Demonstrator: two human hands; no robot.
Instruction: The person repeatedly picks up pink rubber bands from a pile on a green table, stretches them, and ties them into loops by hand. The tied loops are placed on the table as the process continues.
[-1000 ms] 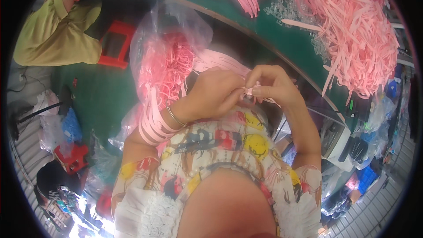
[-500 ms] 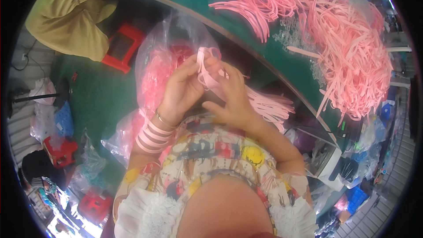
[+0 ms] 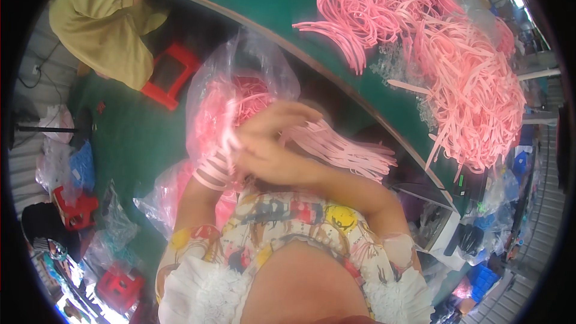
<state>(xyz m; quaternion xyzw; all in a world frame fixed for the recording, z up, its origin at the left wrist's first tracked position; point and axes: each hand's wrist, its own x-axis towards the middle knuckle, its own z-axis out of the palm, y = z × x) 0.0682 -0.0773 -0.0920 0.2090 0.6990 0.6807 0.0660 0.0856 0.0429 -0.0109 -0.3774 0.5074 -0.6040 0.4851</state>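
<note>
My left hand (image 3: 279,117) is stretched out to the right above the bag, its fingers extended and blurred. Several pink strap loops (image 3: 210,171) circle my left wrist. Across that wrist reaches my right hand (image 3: 264,159), its fingers closed on a blurred pink strap (image 3: 228,129) beside the loops. The fingertips are partly smeared by motion. Beyond my hands stands a clear plastic bag (image 3: 273,66) with pink straps (image 3: 249,96) inside. A bundle of pale pink straps (image 3: 348,153) lies just right of my hands.
A large heap of pink straps (image 3: 474,96) covers the right part of the green table (image 3: 270,0), whose curved edge runs beyond my lap. Red stools (image 3: 174,78) and plastic bags stand on the left-hand floor. At upper left sits a person in olive clothing (image 3: 102,24).
My hands have come from a raised pink loop held between them to my left wrist. My right hand now crosses over it with a strap, and my left fingers have straightened rightward.
</note>
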